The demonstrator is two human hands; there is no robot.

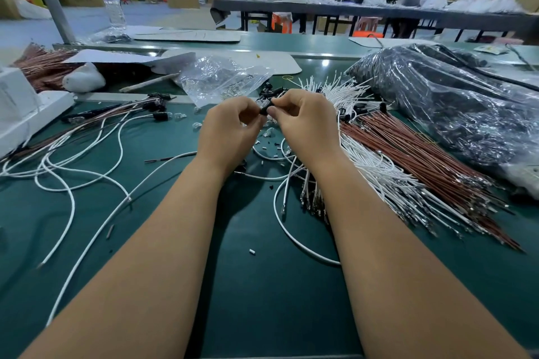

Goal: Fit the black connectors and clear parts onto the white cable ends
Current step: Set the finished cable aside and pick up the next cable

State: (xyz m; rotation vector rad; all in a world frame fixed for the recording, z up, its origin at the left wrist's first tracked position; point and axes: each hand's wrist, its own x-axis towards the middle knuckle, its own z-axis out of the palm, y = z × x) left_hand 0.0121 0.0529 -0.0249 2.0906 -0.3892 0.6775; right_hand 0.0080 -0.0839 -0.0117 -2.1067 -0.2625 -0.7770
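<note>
Green matted desk carries a big bundle of thin white cables at 3 o'clock and a crumpled clear plastic bag of clear parts at 12 o'clock. Left hand and right hand meet at centre. Both grips pinch one small black plastic connector between curled fingertips, above the desk.

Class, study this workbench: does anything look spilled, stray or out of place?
Yes. Small white sleeve bits and clear parts lie scattered loose on the green mat, outside the clear bag. Loose white cables sprawl tangled at left, unlike the tidy white bundle at right.
</note>
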